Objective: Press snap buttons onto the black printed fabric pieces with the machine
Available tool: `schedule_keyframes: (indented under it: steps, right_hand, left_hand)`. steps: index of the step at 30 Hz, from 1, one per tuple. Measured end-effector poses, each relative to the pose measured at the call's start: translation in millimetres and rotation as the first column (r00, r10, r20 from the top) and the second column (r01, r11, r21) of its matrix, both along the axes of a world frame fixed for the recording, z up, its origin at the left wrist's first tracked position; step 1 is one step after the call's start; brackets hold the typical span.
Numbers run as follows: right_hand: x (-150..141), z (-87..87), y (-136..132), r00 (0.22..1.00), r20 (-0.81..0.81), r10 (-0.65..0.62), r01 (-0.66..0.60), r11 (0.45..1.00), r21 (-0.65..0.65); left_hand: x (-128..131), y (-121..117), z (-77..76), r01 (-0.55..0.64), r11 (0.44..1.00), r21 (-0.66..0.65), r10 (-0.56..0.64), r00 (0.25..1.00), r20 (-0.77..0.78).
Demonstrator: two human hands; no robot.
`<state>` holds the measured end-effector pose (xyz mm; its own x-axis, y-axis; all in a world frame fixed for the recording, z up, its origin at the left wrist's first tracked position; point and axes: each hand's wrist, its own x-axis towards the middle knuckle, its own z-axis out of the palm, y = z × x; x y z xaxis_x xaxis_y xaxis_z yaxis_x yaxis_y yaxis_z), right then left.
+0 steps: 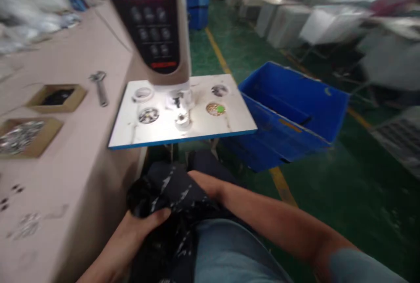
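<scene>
A dark garment (182,189) with white lettering or marks lies bunched over my lap. My left hand (142,227) grips its near left side, with the thumb on top of the cloth and the other fingers hidden beneath. Against its far right side is my right hand (205,183), whose fingers are out of sight behind the fabric. Beyond the garment stands a press machine (154,25) with a lit red display. Its small white table (200,130) has round wells holding small metal parts (149,116) and gold-coloured pieces (212,108).
The long bench (82,143) on the left carries an adjustable wrench (100,88), a box of dark parts (62,104) and a box of silvery parts (39,143). A large blue bin (295,130) stands right of the machine table. More blue bins (198,5) are farther back.
</scene>
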<state>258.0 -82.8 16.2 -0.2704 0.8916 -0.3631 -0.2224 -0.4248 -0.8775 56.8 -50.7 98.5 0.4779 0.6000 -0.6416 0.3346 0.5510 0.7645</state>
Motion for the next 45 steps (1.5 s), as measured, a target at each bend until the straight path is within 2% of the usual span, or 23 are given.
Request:
schedule_keyframes:
  steps: [2, 3, 5, 6, 8, 10, 11, 13, 15, 17, 19, 22, 30, 35, 39, 41, 42, 43, 45]
  right_hand:
    - [7, 8.8, 3, 0.984, 0.011, -0.177, 0.177, 0.984, 0.001]
    - [10, 17.2, 1, 0.961, 0.034, -0.274, 0.272, 0.961, 0.044]
    - [14, 40.3, -10, 0.893, 0.119, -0.434, 0.399, 0.885, 0.240]
    - [14, 53.6, -18, 0.851, 0.182, -0.492, 0.401, 0.834, 0.380]
    - [10, 78.1, -33, 0.752, 0.344, -0.562, 0.270, 0.739, 0.618]
    - [1, 92.7, -40, 0.659, 0.483, -0.577, 0.074, 0.688, 0.722]
    - [-3, 94.5, -40, 0.627, 0.541, -0.561, -0.014, 0.685, 0.728]
    - [-10, 87.7, -32, 0.621, 0.625, -0.473, -0.132, 0.723, 0.678]
    - [-12, 72.4, -20, 0.704, 0.638, -0.312, -0.165, 0.802, 0.574]
    - [-12, 56.7, -10, 0.798, 0.583, -0.152, -0.156, 0.882, 0.444]
    - [-12, 46.0, -4, 0.841, 0.536, -0.074, -0.140, 0.927, 0.348]
    - [-18, 38.5, -1, 0.850, 0.519, -0.089, -0.103, 0.939, 0.329]
    - [-37, 19.8, 13, 0.887, 0.457, -0.070, -0.059, 0.963, 0.263]
    - [-43, 14.0, 20, 0.890, 0.448, -0.079, -0.042, 0.967, 0.253]
    - [-41, -2.7, 25, 0.928, 0.371, 0.019, -0.078, 0.986, 0.145]
    - [-35, -18.8, 30, 0.901, 0.427, 0.073, -0.125, 0.987, 0.097]
    - [-31, -27.8, 33, 0.862, 0.498, 0.094, -0.158, 0.983, 0.089]
    - [-26, -36.5, 36, 0.800, 0.591, 0.109, -0.192, 0.978, 0.080]
    - [-14, -49.7, 44, 0.627, 0.770, 0.118, -0.249, 0.967, 0.054]
  left_hand:
    - [-7, 1, -5.8, -0.103, 0.994, -0.036, 0.101, 0.994, -0.043]
    - [-7, 3, -8.6, -0.129, 0.990, -0.059, 0.127, 0.991, -0.032]
    - [-5, 7, -12.3, -0.142, 0.984, -0.108, 0.144, 0.990, 0.009]
    - [-4, 9, -13.2, -0.135, 0.982, -0.130, 0.140, 0.990, 0.032]
    - [-4, 10, -13.8, -0.126, 0.981, -0.151, 0.137, 0.988, 0.067]
    - [-5, 10, -14.3, -0.147, 0.981, -0.128, 0.158, 0.984, 0.082]
    - [-7, 9, -14.7, -0.172, 0.979, -0.111, 0.180, 0.981, 0.070]
    - [-10, 7, -15.3, -0.226, 0.971, -0.083, 0.228, 0.973, 0.019]
    - [-13, 6, -15.5, -0.235, 0.967, -0.094, 0.235, 0.972, -0.008]
    - [-15, 6, -15.4, -0.180, 0.975, -0.130, 0.185, 0.982, 0.031]
    - [-17, 6, -15.8, -0.107, 0.982, -0.157, 0.122, 0.989, 0.088]
    - [-20, 4, -17.8, -0.073, 0.984, -0.163, 0.095, 0.986, 0.133]
    - [-35, -4, -28.9, -0.099, 0.986, -0.131, 0.117, 0.984, 0.136]
    - [-38, -2, -28.7, -0.141, 0.980, -0.143, 0.164, 0.973, 0.164]
    - [-36, 2, -30.2, -0.165, 0.968, -0.190, 0.206, 0.954, 0.220]
    - [-36, 4, -34.4, -0.151, 0.967, -0.207, 0.204, 0.942, 0.267]
    - [-36, 6, -37.0, -0.135, 0.968, -0.212, 0.194, 0.937, 0.291]
    - [-37, 8, -39.6, -0.118, 0.970, -0.215, 0.182, 0.933, 0.311]
    - [-38, 11, -44.6, -0.106, 0.967, -0.230, 0.180, 0.926, 0.332]
